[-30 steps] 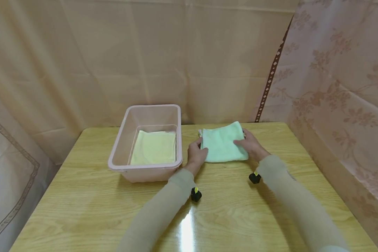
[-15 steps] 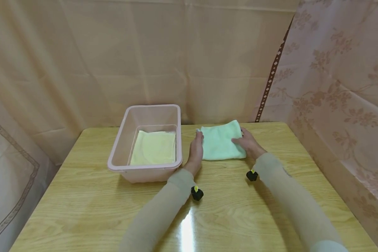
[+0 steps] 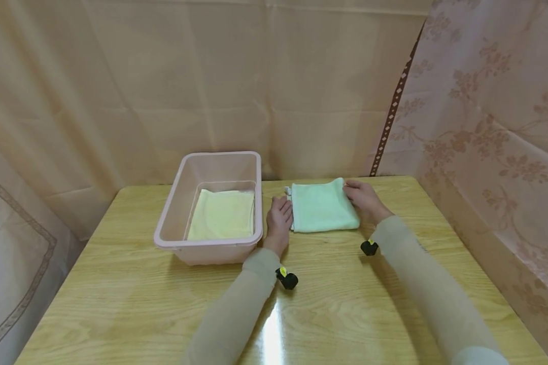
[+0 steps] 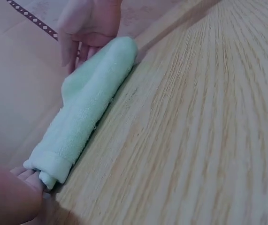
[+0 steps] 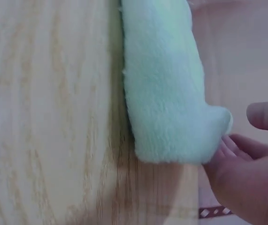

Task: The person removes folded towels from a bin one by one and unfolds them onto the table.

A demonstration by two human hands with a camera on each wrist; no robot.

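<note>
A mint-green towel (image 3: 324, 208), folded into a thick rectangle, lies on the wooden table with a small white tag at its far left corner. Along its left edge stands my left hand (image 3: 279, 222), fingers extended, the fingertips touching the folded edge in the left wrist view. My right hand (image 3: 366, 201) is at the towel's right edge. In the right wrist view its thumb (image 5: 265, 116) is lifted away from the towel, while the other fingers touch the raised far corner; part of them is hidden behind the cloth.
Left of my left hand is a pale pink plastic basin (image 3: 164, 242), with a folded yellow cloth (image 3: 221, 215) flat on its bottom. The wooden table (image 3: 141, 309) ends at beige curtains (image 3: 164, 91) behind and a flowered curtain (image 3: 498, 152) to the right.
The right thumb has come off the towel's top and the right hand has shifted to its edge. The left hand has let go and straightened beside it. The towel now lies flatter.
</note>
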